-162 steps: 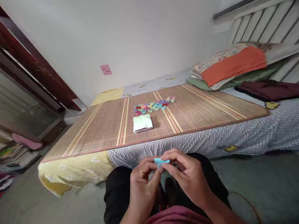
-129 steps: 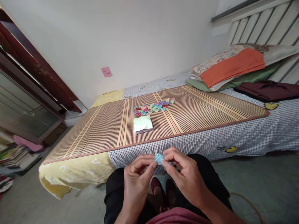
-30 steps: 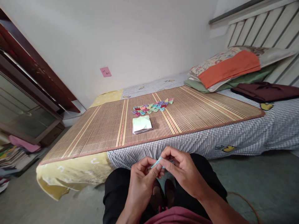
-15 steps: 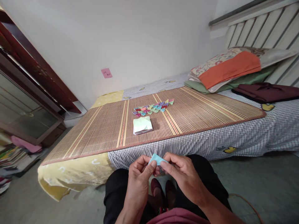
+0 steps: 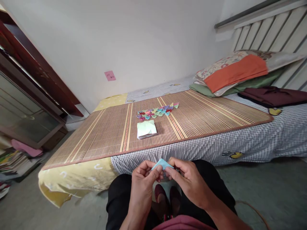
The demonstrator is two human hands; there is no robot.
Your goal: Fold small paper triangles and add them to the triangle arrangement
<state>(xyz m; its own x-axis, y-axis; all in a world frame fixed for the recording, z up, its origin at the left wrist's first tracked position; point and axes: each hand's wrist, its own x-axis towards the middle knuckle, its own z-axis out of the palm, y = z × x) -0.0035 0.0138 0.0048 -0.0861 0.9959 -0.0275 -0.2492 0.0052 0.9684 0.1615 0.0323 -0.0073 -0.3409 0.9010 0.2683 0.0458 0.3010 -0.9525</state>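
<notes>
A small folded light-blue paper (image 5: 162,163) is held above my lap, its peak pointing away from me. My left hand (image 5: 145,179) pinches its left corner between thumb and fingers. On the right corner, my right hand (image 5: 186,177) has its thumb and fingers closed. Beyond my hands, on the striped mat, lies a stack of pale green square paper (image 5: 146,128). Just behind the stack, several small folded papers in many colours (image 5: 157,111) are laid out in slanting rows.
The bamboo mat (image 5: 103,134) covers much of the bed. Pillows with an orange cloth (image 5: 236,72) and a folded maroon item (image 5: 275,95) are at the right. A glass-fronted cabinet (image 5: 24,108) stands left. A pink note (image 5: 109,75) is on the wall.
The blue paper looks slightly wider between my fingers, with its peak shifted a little to the right. My hands have barely moved.
</notes>
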